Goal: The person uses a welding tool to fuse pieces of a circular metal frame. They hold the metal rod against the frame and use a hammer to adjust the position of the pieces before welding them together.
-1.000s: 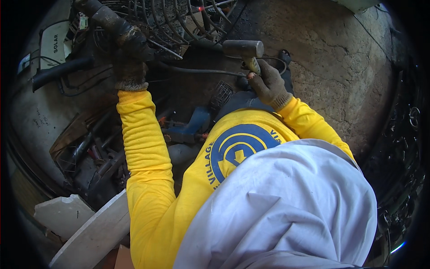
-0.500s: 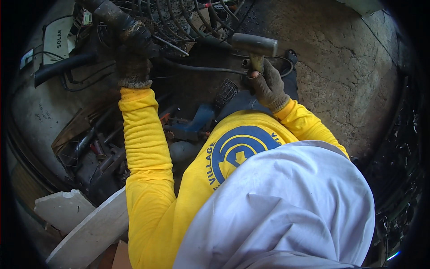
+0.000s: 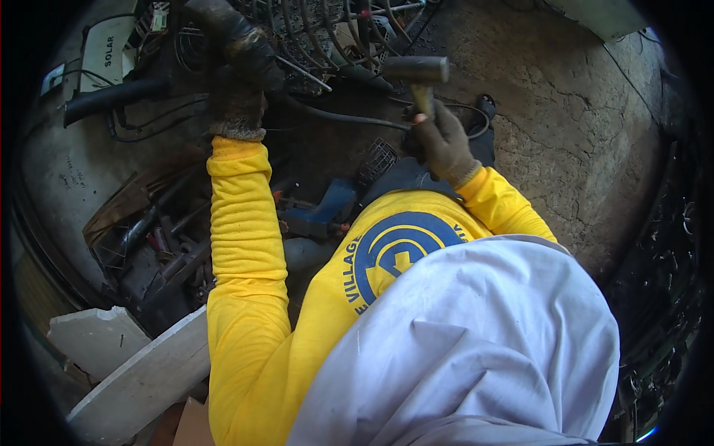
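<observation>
In a worn dark glove, my left hand (image 3: 238, 97) is at the upper left, closed around the near end of a dark, thick, pipe-like metal piece (image 3: 219, 22). Its fingers are partly lost against the dark metal. My right hand (image 3: 446, 145), in a brownish-grey glove, grips a short-handled hammer (image 3: 418, 70). The hammer is raised with its steel head uppermost, apart from the pipe-like piece. One fingertip pokes out of the right glove beside the handle.
Beyond my hands lies a curved wire grille (image 3: 312, 33). A dark cable (image 3: 335, 115) crosses the floor. To the left are a black tube (image 3: 115, 100) and a pale panel (image 3: 108, 52). A blue tool (image 3: 327, 204), scrap metal (image 3: 160, 253) and broken white boards (image 3: 141, 372) lie nearer.
My left hand and the dark pipe-like piece have shifted to the right. The raised hammer has moved slightly left, still in my right hand. The whole view has shifted a little too.
</observation>
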`<move>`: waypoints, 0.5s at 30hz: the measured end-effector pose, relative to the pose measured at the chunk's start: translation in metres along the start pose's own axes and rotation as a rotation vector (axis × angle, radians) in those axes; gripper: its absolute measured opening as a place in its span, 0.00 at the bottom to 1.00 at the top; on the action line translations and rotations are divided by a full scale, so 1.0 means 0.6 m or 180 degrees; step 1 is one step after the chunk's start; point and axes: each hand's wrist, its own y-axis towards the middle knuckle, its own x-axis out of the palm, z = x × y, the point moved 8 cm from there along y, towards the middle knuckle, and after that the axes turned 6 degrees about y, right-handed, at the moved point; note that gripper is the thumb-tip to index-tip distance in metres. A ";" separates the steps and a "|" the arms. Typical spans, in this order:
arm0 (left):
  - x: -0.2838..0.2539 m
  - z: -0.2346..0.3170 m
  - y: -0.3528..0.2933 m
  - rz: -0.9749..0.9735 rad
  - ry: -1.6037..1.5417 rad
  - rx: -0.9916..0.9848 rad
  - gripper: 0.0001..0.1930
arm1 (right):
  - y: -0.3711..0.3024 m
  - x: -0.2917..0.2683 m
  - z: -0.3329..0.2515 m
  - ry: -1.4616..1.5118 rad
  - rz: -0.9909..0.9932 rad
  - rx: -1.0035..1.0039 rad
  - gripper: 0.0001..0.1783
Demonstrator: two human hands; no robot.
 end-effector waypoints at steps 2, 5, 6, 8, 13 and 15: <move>0.007 -0.001 0.002 0.0019 -0.0375 -0.0138 0.17 | -0.008 -0.023 -0.010 0.0311 0.0048 0.0067 0.22; 0.002 0.027 0.006 0.0291 0.1750 0.0372 0.16 | -0.006 -0.034 -0.019 0.0488 0.0136 -0.0152 0.22; 0.008 0.034 0.005 0.0368 0.2178 0.0441 0.16 | -0.005 -0.037 -0.022 0.0497 0.0176 -0.0283 0.22; 0.016 0.022 -0.004 0.0412 0.1270 0.0167 0.18 | -0.009 -0.028 -0.022 0.0380 0.0043 -0.0307 0.22; 0.013 0.020 -0.020 0.0450 0.1943 0.0439 0.12 | -0.010 -0.035 -0.047 -0.1336 0.0039 -0.1058 0.22; 0.024 0.034 -0.021 0.0437 0.2258 0.0501 0.09 | -0.016 -0.042 -0.062 -0.1937 0.0004 -0.1305 0.23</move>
